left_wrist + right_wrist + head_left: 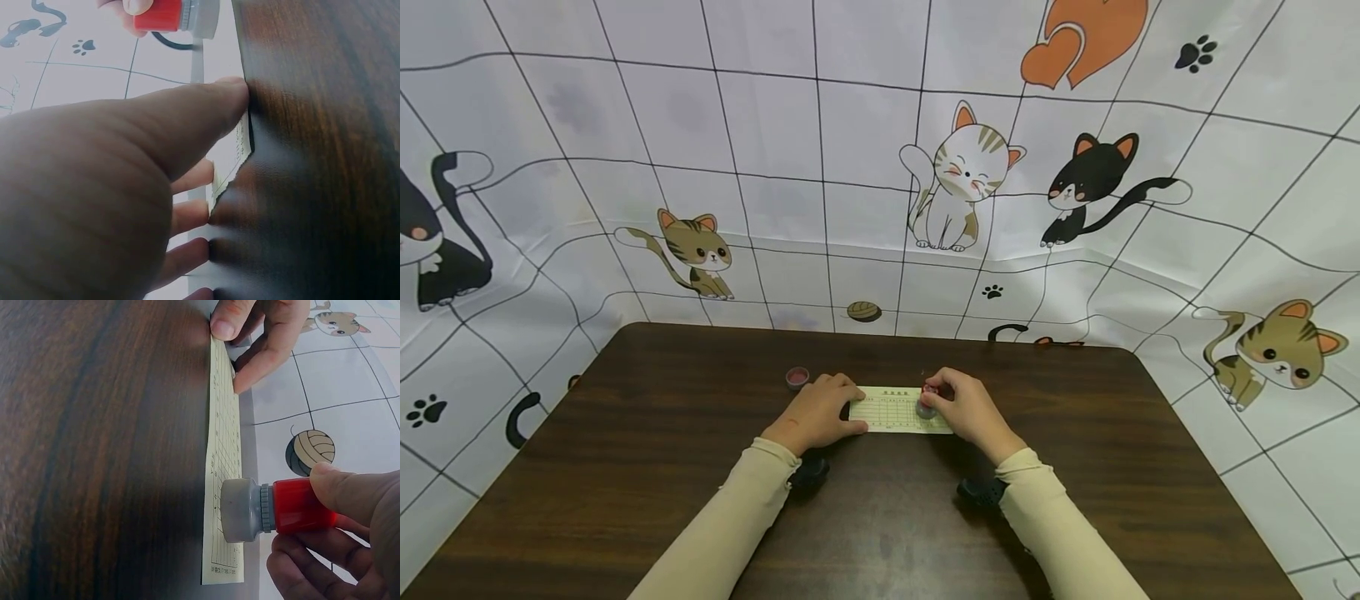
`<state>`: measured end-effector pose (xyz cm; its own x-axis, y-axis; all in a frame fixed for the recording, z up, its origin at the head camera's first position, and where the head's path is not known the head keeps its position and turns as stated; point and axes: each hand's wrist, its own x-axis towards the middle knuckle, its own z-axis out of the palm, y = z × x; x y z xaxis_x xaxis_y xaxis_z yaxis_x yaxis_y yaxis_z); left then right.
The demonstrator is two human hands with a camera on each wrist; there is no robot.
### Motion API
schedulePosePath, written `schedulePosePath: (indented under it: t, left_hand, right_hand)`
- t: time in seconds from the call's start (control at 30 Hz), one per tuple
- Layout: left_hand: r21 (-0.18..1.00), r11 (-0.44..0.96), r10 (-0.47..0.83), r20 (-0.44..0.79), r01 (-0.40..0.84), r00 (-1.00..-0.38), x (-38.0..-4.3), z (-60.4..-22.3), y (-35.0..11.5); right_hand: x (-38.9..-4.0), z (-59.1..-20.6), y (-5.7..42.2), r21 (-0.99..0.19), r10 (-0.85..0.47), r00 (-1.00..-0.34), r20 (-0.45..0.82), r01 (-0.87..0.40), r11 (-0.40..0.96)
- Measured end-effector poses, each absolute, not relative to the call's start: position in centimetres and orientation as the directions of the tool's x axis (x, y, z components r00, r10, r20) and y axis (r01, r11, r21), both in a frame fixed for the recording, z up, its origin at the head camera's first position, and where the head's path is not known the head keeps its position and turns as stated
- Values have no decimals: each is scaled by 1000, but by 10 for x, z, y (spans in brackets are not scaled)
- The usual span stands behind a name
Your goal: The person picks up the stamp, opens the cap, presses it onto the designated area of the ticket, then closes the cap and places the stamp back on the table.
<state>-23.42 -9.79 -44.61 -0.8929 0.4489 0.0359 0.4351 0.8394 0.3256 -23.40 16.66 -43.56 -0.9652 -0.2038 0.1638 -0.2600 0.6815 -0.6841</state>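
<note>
A pale yellow printed slip of paper (889,411) with a ruled form lies on the dark wooden table. My right hand (967,410) pinches the red handle of a stamp (300,506) between thumb and fingers. The stamp's round grey base faces down at the right part of the slip; whether it presses on the paper or hovers just above, I cannot tell. At the slip's left end, my left hand (820,410) rests with fingers spread. Its thumb (219,103) lies on the near edge, and the fingertips touch down toward the far side. The slip's left edge looks torn.
Just beyond the left hand stands a small round container (797,378) with a reddish inside. The brown table (685,450) ends at a white sheet (775,208) printed with cats and grid lines. Dark devices are strapped under both wrists.
</note>
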Motion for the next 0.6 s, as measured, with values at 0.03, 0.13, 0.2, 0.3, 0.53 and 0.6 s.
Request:
schedulePosePath:
  t: [0.03,0.13,0.2,0.3,0.53,0.6]
  left_hand:
    - [324,840,449,38,436,-893,-234,-446,-98]
    - [322,841,446,42,435,-894,-234,-446,-98]
    - [325,841,443,45,432,-896,-234,-447,-97]
    - [333,842,438,41,425,-898,-234,-447,-97]
    - [342,840,431,51,421,-901,-234,-447,-97]
    - [342,840,430,50,420,-901,-234,-448,-97]
  right_hand:
    - [-234,-435,166,-684,-202,-965,164,-259,682]
    - [-234,-435,166,-680,-202,-965,167,-261,686]
    - [-233,-436,166,-677,-202,-965,166,-261,688]
    - [-233,-436,166,-677,-200,-966,165,-259,689]
    - [-234,-436,167,-677,-200,-965,171,-262,687]
    - [-234,-437,167,-678,-199,-965,170,-262,687]
